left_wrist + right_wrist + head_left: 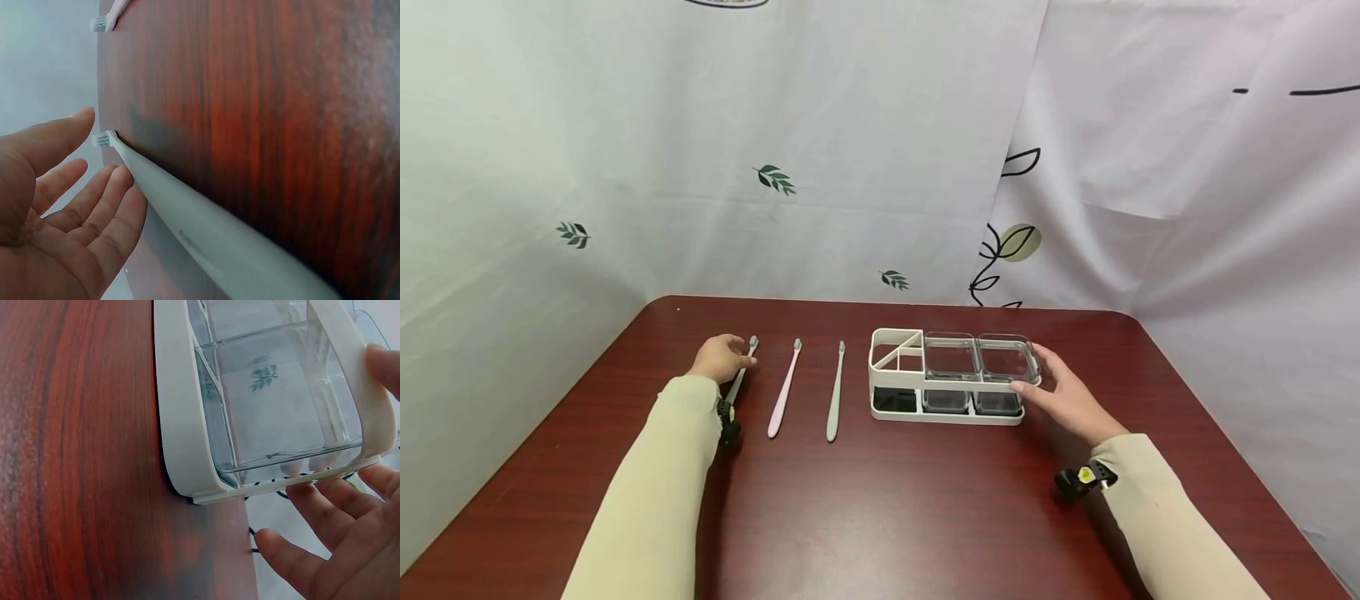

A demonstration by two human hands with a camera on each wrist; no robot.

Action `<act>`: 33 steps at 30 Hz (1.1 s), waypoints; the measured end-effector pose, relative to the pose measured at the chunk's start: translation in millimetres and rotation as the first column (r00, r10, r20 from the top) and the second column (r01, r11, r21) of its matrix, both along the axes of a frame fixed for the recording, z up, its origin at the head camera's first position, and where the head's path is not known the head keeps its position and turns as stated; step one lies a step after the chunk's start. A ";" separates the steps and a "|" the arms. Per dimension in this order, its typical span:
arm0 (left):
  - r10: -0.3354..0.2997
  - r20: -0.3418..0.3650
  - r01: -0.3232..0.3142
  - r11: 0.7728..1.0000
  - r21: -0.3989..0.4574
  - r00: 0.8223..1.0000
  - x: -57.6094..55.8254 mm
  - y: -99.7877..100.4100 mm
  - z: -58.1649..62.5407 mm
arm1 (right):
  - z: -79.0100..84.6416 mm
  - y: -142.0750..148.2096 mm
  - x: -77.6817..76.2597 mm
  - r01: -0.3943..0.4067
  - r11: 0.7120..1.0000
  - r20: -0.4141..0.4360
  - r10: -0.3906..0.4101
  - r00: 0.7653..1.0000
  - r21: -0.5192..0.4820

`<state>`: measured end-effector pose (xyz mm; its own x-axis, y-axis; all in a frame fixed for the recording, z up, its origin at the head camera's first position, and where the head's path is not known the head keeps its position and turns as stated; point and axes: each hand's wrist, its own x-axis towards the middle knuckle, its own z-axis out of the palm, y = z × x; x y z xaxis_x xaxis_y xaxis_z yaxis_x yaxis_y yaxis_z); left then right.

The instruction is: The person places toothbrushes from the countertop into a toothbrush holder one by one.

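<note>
My left hand (718,358) is at the leftmost toothbrush (735,387), a greyish one lying on the table with its bristle head pointing away. In the left wrist view, the loosely spread fingers (119,219) lie alongside its neck, and the thumb is apart from it. A pink toothbrush (784,393) and a pale green toothbrush (835,400) lie to the right, roughly parallel. My right hand (1067,400) holds the right end of a white toothbrush holder (947,418), thumb on the upper rail's front and fingers around the end. Two clear cups (951,357) sit in the holder.
A dark red wood-grain table (887,508) carries everything. Behind it hangs a pale curtain (850,150) with leaf prints. Open divided slots (898,354) form the holder's left part. Each wrist wears a black strap with a small camera.
</note>
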<state>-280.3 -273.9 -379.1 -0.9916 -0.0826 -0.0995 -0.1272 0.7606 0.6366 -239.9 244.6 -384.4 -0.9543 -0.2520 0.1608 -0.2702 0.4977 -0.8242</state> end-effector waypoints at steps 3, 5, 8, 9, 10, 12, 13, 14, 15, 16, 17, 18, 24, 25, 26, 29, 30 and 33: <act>0.011 0.014 -0.011 1.000 0.013 1.000 -1.7 -2.0 -1.2 | -1.9 -0.5 -1.3 -0.007 1.000 -0.005 0.007 1.000 -0.007; 0.016 0.020 -0.017 1.000 0.019 1.000 -3.8 -2.2 -2.3 | -3.0 -0.2 -1.7 -0.010 1.000 -0.008 0.010 1.000 -0.013; 0.025 0.026 -0.026 0.999 0.027 0.999 -7.1 -3.6 -4.2 | -3.9 0.3 -2.2 -0.018 1.000 -0.010 0.018 1.000 -0.022; 0.027 0.026 -0.028 0.999 0.029 0.999 -8.3 -4.1 -5.0 | -4.0 0.3 -2.2 -0.019 1.000 -0.010 0.019 1.000 -0.023; 0.026 0.025 -0.026 0.999 0.024 0.999 -9.6 -4.6 -6.0 | -3.8 0.2 -2.0 -0.019 1.000 -0.010 0.019 1.000 -0.020; 0.022 0.020 -0.022 1.000 0.009 1.000 -12.3 -5.6 -8.1 | -3.2 0.1 -1.5 -0.018 1.000 -0.009 0.018 1.000 -0.012; 0.022 0.020 -0.022 1.000 0.004 1.000 -13.5 -5.9 -9.3 | -2.9 0.0 -1.3 -0.016 1.000 -0.008 0.016 1.000 -0.006; 0.024 0.020 -0.024 1.000 -0.001 1.000 -14.8 -6.1 -10.4 | -2.5 -0.1 -1.0 -0.014 1.000 -0.007 0.014 1.000 0.002; 0.025 0.020 -0.025 1.000 -0.007 0.999 -16.0 -6.0 -11.4 | -1.9 -0.4 -0.6 -0.008 1.000 -0.002 0.008 1.000 0.007; 0.028 0.018 -0.027 1.000 -0.014 0.999 -16.6 -5.5 -11.7 | -1.4 -0.5 -0.3 -0.005 1.000 0.000 0.005 1.000 0.013; 0.031 0.017 -0.031 0.999 -0.019 0.999 -17.2 -4.9 -12.2 | -0.7 -0.7 0.1 -0.002 1.000 0.003 0.002 1.000 0.017; 0.036 0.016 -0.035 0.999 -0.022 0.999 -17.8 -4.3 -12.7 | -0.1 -0.7 0.4 0.000 1.000 0.007 -0.001 1.000 0.020; 0.041 0.014 -0.041 0.997 -0.059 0.999 -18.0 -1.0 -12.1 | 0.9 -0.8 0.8 0.002 1.000 0.006 -0.002 1.000 0.019; 0.043 0.015 -0.042 0.997 -0.063 0.999 -17.7 -0.5 -11.8 | 0.6 -0.8 0.6 0.003 1.000 0.005 -0.003 1.000 0.021; 0.046 0.016 -0.045 0.997 -0.065 0.999 -17.5 0.1 -11.5 | 0.5 -0.7 0.5 0.004 1.000 0.005 -0.004 1.000 0.022; 0.056 0.023 -0.054 0.996 -0.064 0.998 -17.2 1.6 -11.5 | 0.3 -0.5 0.1 0.007 1.000 0.010 -0.008 1.000 0.023; 0.057 0.024 -0.055 0.996 -0.065 0.998 -17.5 1.7 -11.8 | 0.2 -0.5 -0.1 0.009 1.000 0.011 -0.009 1.000 0.023; 0.057 0.029 -0.055 0.996 -0.063 0.998 -18.4 2.1 -12.0 | -0.4 -0.3 -0.7 0.008 1.000 0.010 -0.008 1.000 0.020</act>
<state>-298.7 -271.7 -391.1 -0.9817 -0.1454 -0.1227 -0.1898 0.7897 0.5833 -240.6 244.2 -384.9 -0.9579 -0.2471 0.1462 -0.2578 0.5166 -0.8165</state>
